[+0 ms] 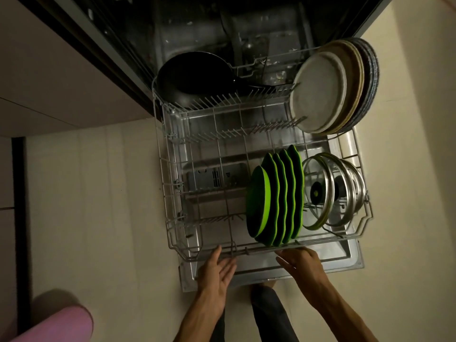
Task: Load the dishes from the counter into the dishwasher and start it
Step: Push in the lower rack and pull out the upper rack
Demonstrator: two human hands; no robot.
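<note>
Nearest, the left hand [218, 269] and right hand [299, 261] lie with straight fingers at the front rail of the rack [172, 198]. Green plates [274, 198] stand on edge, faces sideways. Beyond them lids [330, 191], pale plates [328, 87] and a black pan [195, 75].

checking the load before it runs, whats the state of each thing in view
dishwasher door: open, lying flat
lower rack: pulled out
green plates: upright in tines
pale plates: upright, stacked close
black pan: tilted at back
glass lids: on edge
left hand: open
right hand: at rack's front rail
</note>
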